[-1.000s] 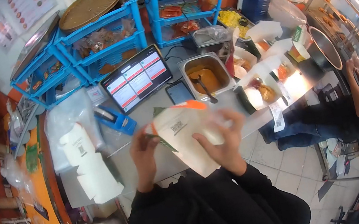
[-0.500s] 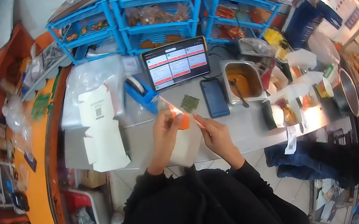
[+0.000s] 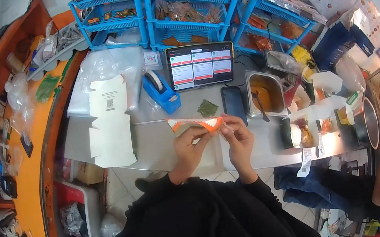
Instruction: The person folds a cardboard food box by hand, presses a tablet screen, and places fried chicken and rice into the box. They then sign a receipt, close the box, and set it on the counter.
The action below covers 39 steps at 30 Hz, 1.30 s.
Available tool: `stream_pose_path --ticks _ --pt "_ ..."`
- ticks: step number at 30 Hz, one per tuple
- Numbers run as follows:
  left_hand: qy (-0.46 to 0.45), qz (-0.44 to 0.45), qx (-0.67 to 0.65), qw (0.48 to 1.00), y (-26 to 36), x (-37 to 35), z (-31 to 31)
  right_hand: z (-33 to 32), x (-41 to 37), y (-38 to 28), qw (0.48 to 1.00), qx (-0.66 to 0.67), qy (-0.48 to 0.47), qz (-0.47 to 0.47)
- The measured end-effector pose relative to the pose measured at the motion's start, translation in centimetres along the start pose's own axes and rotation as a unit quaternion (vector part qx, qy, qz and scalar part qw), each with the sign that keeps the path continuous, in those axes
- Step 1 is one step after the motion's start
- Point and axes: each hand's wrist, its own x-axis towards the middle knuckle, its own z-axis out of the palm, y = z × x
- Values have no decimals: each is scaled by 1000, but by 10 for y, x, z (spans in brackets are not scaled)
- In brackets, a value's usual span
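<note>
Both hands hold an orange and white folded paper piece above the metal table. My left hand grips its lower edge with bent fingers. My right hand pinches its right end between thumb and fingers. Just beyond the paper lies a green leaf-like piece, with a dark phone to its right. A pale flat item, partly hidden by the hands, rests on the table beneath them. An unfolded white carton lies to the left, next to a blue tape dispenser.
A tablet stands below blue racks. To the right are a metal pan of orange sauce and open food boxes. A person in dark clothes is at the lower right. A bin stands at the lower left.
The paper has turned from steeply slanted to nearly level, and my hands have moved closer together around it. The camera view has shifted, with the table items appearing farther right.
</note>
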Motion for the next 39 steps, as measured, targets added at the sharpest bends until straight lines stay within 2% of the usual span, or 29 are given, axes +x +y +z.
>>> stream_pose_path --ticks 4,6,7,9,12,15,16,17,18,20,21,22,24,28,30,31,32,34,35,36,38,39 --pt "-37 22 65 997 13 0 -1 3 -5 2 998 13 35 -43" --pt "-39 125 85 988 14 -1 1 4 -5 0 998 5 46 -52" --pt "-37 124 86 988 16 -1 1 6 -5 -3 997 -2 46 -66" --pt "-58 44 87 994 22 -2 0 7 -6 -7 996 -8 46 -80" --pt "-43 92 63 993 16 -2 1 8 -6 -11 988 -68 37 -131" --pt "-36 64 105 992 15 -2 -2 12 -6 -25 986 -48 14 -158" --pt "-35 64 105 992 16 0 -3 10 -5 -31 969 -153 -29 -193" --pt "-54 38 49 997 20 3 -6 7 -5 -34 937 -256 -73 -225" --pt "-72 11 -8 997 21 4 -7 3 -7 -33 937 -256 -74 -225" --pt "-93 -19 -46 994 16 1 -5 -3 -13 -29 971 -163 -46 -168" --pt "-114 -49 -85 989 14 0 -4 -5 -17 -28 991 -84 -22 -104" --pt "-113 -48 -84 989 14 0 -3 -5 -15 -26 991 -84 -23 -104" --pt "-128 -67 -107 984 13 3 -1 -3 -10 -25 976 -94 -32 -193" --pt "-174 -132 -191 957 16 7 2 -7 -5 -30 975 -121 -90 -165" --pt "-108 -81 -213 968 14 1 14 -15 -3 -16 975 -128 -37 -175" --pt "-142 -24 -120 982 16 1 11 -16 -3 -13 980 -111 -11 -165" --pt "-148 -23 -123 981 18 2 11 -17 -3 -13 979 -114 -5 -168" --pt "-224 28 -4 974 25 4 17 -22 -5 -17 993 -107 -6 -45" --pt "-279 -2 24 960 26 6 16 -27 -4 -26 964 -244 -73 -73" --pt "-293 0 16 956 24 5 18 -30 -4 -24 944 -310 -109 -41" --pt "-287 -124 -53 948 18 3 23 -42 -7 -17 942 -321 -88 36" --pt "-335 -87 -13 938 19 4 24 -52 -9 -16 942 -326 -72 36"
